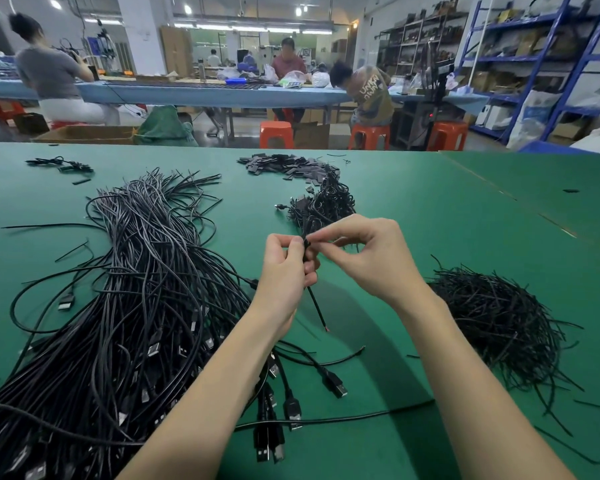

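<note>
Black, thin cable: light, floppy, slick jacket, held above the green table. Left hand clenches it w/ curled fingers; right hand pinches a small black bit at its top, prob. a sleeve, too blurred to tell. Best gripped near the end, not mid-run.

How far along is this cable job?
Looks done: a small heap of coiled cables lies beyond the hands. In hand: the left hand and right hand pinch one cable between them. Left: the big pile of loose cables on the left is far larger than the heap, so most seems undone; many ties wait at right.
</note>
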A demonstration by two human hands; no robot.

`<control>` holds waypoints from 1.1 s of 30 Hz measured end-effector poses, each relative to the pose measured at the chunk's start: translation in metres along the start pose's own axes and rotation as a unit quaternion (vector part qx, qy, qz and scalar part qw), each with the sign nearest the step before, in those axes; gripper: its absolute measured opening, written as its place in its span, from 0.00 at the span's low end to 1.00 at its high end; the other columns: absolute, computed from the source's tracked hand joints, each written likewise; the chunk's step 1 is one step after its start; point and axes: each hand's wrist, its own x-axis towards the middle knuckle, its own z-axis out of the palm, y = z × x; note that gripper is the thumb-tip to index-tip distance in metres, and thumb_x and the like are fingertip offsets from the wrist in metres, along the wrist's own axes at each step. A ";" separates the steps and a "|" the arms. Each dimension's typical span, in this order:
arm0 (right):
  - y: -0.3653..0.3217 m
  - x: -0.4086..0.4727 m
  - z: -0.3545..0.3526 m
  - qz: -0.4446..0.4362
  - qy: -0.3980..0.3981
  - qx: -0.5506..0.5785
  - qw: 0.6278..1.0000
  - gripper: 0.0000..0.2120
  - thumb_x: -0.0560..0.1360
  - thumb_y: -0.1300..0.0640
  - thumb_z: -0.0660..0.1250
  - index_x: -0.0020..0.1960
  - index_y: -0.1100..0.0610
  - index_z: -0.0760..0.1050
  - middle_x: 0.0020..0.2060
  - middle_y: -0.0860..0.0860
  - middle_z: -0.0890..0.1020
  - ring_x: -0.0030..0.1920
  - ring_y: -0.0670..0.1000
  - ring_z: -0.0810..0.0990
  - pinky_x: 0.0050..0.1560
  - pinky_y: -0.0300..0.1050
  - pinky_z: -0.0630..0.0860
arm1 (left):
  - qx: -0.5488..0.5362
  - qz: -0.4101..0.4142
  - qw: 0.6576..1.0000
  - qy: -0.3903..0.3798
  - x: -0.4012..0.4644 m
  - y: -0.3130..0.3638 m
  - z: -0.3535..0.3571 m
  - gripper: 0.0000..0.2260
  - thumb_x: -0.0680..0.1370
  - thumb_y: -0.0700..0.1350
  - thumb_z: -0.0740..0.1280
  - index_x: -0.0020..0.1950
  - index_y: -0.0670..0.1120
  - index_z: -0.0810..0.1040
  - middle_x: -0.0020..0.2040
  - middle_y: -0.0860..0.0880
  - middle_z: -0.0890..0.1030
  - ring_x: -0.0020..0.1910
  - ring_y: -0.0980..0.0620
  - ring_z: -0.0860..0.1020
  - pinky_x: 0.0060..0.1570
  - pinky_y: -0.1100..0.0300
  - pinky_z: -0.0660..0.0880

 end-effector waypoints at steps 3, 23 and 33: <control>0.003 -0.001 -0.003 -0.015 -0.007 -0.042 0.999 0.09 0.73 0.64 0.76 0.47 0.51 0.87 0.41 0.43 0.86 0.46 0.46 0.84 0.51 0.45 0.80 | 0.050 0.007 0.999 -0.005 0.000 -0.001 0.000 0.07 0.85 0.40 0.54 0.47 0.45 0.64 0.37 0.49 0.70 0.27 0.59 0.66 0.24 0.68 0.62; 0.011 0.007 0.008 0.451 -0.059 0.515 0.727 0.12 0.65 0.59 0.76 0.47 0.60 0.80 0.44 0.54 0.76 0.30 0.43 0.74 0.26 0.29 0.73 | -0.104 -0.002 0.994 -0.018 -0.007 0.015 0.008 0.08 0.84 0.38 0.55 0.45 0.45 0.63 0.32 0.49 0.73 0.29 0.55 0.65 0.24 0.66 0.63; 0.036 0.028 -0.020 0.471 -0.199 0.504 0.696 0.30 0.48 0.68 0.84 0.46 0.63 0.73 0.39 0.53 0.70 0.23 0.42 0.68 0.19 0.27 0.62 | -0.066 0.012 0.989 -0.129 -0.013 0.014 0.004 0.11 0.82 0.39 0.59 0.40 0.47 0.64 0.33 0.48 0.74 0.30 0.54 0.66 0.27 0.65 0.61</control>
